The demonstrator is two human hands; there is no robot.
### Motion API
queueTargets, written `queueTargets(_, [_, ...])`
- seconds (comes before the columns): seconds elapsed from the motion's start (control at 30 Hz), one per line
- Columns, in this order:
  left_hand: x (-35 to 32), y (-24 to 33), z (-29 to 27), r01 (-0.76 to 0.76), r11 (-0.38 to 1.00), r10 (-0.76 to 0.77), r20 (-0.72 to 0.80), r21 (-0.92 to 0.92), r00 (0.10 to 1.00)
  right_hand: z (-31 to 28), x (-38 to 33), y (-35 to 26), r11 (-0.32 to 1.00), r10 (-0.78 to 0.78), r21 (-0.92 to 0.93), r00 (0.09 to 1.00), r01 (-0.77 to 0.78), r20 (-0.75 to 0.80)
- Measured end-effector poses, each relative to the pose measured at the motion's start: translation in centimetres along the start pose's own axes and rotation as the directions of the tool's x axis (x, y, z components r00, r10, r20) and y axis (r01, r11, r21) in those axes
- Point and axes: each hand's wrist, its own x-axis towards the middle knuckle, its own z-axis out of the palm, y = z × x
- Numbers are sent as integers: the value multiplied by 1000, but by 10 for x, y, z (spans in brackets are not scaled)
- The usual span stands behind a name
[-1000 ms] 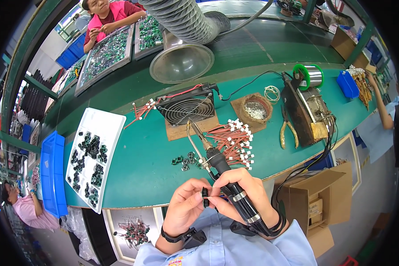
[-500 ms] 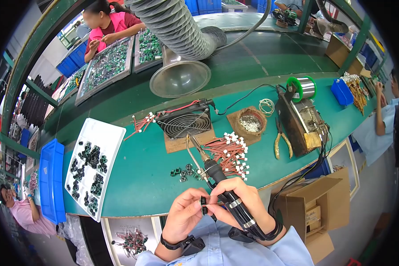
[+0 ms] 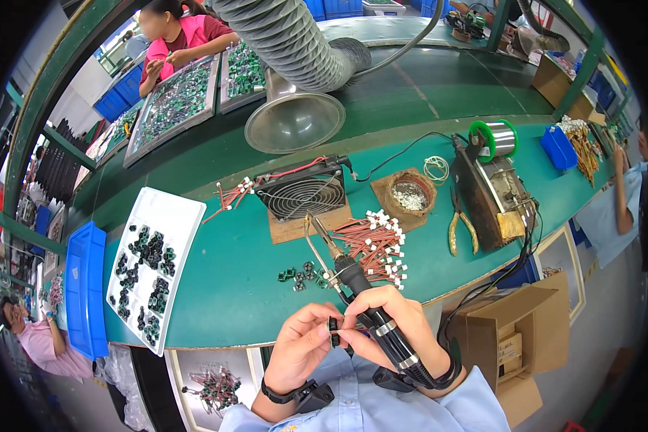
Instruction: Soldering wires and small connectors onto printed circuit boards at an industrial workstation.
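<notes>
Black plastic part (image 3: pixel 333 331), small & blocky, sits near the worktop's (image 3: pixel 230 281) near edge, pinched btwn thumb & fingers in L hand's (image 3: pixel 300 347) grip. R hand (image 3: pixel 389 320): grip closed round the iron (image 3: pixel 351 275), a dark cylinder w/ metal bands & slim metal tip; fingertips meet the part's R side. Ahead on smooth green: pile of thin red wires (image 3: pixel 371 241) w/ white plugs, fan (image 3: pixel 306 198) w/ round wire grille, rough brown bowl (image 3: pixel 430 193). Far L: white tray (image 3: pixel 167 209) w/ clumped dark pcs (image 3: pixel 151 248), nxt to blue bin (image 3: pixel 86 288).
</notes>
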Motion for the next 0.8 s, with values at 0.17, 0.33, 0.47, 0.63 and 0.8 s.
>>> queueTargets(0.17, [-2, -1, 1, 10, 1000, -10, -4, 7, 1000, 0, -2, 1, 1000, -1, -10, 1000, 1, -6])
queueTargets(0.33, [-3, -1, 1, 15, 1000, -15, -13, 7, 1000, -1, -3, -3, 1000, 14, -19, 1000, -14, -5])
queueTargets(0.47, [-3, 5, 6, -19, 987, 25, -37, 161, 999, -6, -1, -4, 999, 21, -35, 1000, -20, 19])
queueTargets(0.63, [-1, 10, 4, 35, 953, -11, -82, 302, 997, -14, 3, 3, 998, 13, -63, 999, -10, 45])
queueTargets(0.8, [0, 12, 7, 41, 931, -16, -71, 363, 997, -19, 2, -1, 997, 48, -58, 996, -43, 77])
